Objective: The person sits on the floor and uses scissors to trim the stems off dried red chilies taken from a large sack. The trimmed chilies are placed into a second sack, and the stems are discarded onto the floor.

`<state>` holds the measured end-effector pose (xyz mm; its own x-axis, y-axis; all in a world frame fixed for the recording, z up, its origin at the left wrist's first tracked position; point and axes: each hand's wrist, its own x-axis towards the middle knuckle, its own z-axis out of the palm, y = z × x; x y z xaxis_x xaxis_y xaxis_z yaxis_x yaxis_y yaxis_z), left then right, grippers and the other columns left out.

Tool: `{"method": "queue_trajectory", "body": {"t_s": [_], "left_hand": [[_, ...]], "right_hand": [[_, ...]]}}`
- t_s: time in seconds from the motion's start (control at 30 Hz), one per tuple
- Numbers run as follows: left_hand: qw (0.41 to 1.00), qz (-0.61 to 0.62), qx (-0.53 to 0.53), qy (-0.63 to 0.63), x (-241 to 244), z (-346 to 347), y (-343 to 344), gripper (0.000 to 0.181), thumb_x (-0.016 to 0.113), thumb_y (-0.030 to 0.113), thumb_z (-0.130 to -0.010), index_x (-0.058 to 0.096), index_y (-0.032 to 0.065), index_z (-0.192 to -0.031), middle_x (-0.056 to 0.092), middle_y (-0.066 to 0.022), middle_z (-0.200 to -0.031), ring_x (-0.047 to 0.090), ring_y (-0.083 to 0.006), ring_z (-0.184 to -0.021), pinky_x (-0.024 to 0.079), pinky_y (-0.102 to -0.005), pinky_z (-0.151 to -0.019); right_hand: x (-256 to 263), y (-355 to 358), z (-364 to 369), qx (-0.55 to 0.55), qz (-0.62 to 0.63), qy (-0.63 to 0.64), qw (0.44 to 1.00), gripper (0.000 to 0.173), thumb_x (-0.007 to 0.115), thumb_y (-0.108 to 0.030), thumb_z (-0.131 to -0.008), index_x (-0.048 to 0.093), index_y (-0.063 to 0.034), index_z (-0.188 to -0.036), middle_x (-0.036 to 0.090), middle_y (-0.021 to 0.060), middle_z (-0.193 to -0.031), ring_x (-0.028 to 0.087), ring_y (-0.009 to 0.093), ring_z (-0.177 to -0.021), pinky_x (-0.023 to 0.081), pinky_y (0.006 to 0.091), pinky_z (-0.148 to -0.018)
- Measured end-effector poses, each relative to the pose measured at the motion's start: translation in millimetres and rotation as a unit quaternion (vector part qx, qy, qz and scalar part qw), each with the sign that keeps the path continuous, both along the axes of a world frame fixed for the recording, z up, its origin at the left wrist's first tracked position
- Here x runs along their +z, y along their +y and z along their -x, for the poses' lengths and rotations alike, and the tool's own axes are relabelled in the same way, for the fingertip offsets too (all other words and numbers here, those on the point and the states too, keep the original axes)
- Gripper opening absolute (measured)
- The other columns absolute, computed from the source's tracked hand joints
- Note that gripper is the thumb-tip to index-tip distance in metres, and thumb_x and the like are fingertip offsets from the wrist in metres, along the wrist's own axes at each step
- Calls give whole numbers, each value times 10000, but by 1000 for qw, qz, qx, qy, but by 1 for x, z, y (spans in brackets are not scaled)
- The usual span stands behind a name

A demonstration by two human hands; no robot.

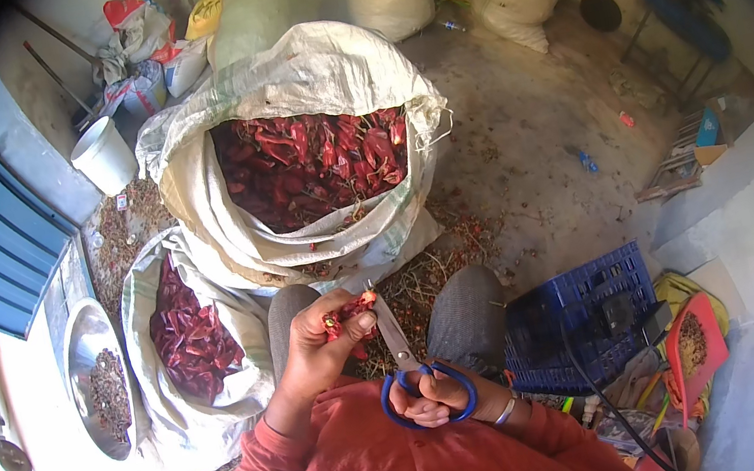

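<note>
My left hand (326,341) grips several dried red chili peppers (352,308), their ends poking out past the thumb. In my right hand (434,396) is a pair of scissors (400,351) with blue handles, its blades pointing up beside the peppers. The blades look nearly closed, and whether they touch the peppers I cannot tell. Beyond my knees stands a large white woven sack (325,57), its mouth rolled open on whole dried red peppers (326,154) with stems. A smaller woven sack (149,393) at the left holds red pepper pieces (196,340).
A metal basin (80,360) with dark bits stands far left, near a white bucket (104,158). Stem scraps (422,280) litter the floor between my legs. To the right are a blue plastic crate (577,314), a black cable (588,380) and a red dustpan (698,346).
</note>
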<state>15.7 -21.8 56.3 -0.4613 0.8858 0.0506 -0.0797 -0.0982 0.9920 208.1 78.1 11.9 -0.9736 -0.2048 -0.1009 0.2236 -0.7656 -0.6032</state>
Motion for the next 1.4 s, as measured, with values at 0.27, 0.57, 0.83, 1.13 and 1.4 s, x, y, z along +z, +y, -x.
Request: {"method": "queue_trajectory", "body": {"t_s": [0.27, 0.57, 0.83, 1.13, 1.4], "left_hand": [[985, -39, -25, 167, -6, 12, -3, 180, 726, 64, -853, 634, -6, -991, 607, -35, -840, 573, -103, -728, 462, -251, -629], [994, 24, -89, 66, -2, 15, -8, 216, 745, 110, -850, 639, -18, -989, 612, -4, -823, 545, -69, -748, 463, -246, -663], [986, 64, -151, -16, -2, 16, -6, 188, 721, 151, -883, 660, -3, -971, 597, 33, -764, 524, -42, -710, 458, -238, -624], [983, 78, -168, -11, -12, 16, -5, 192, 695, 176, -907, 666, -5, -964, 589, 52, -755, 510, -40, -700, 445, -231, -618], [977, 116, -166, 58, -6, 18, -11, 222, 700, 197, -901, 658, -2, -991, 619, -4, -764, 528, -64, -718, 459, -266, -647]], "right_hand": [[4, 23, -3, -269, -677, -24, 685, 576, 843, -472, -683, 498, -31, -820, 470, 69, -657, 487, 241, -538, 410, 365, -510], [15, 21, -6, -259, -715, -57, 647, 530, 830, -466, -694, 513, -46, -751, 500, 68, -630, 518, 225, -531, 415, 353, -501], [5, 13, -3, -290, -656, -28, 696, 477, 854, -374, -693, 513, -45, -743, 447, 46, -593, 462, 174, -531, 404, 334, -506], [-17, 1, -8, -279, -565, -52, 775, 441, 861, -298, -707, 501, -42, -726, 472, 43, -586, 505, 176, -524, 417, 326, -505], [12, 17, -4, -242, -704, -29, 667, 507, 875, -346, -662, 574, -4, -883, 531, 54, -685, 517, 154, -567, 428, 314, -541]]}}
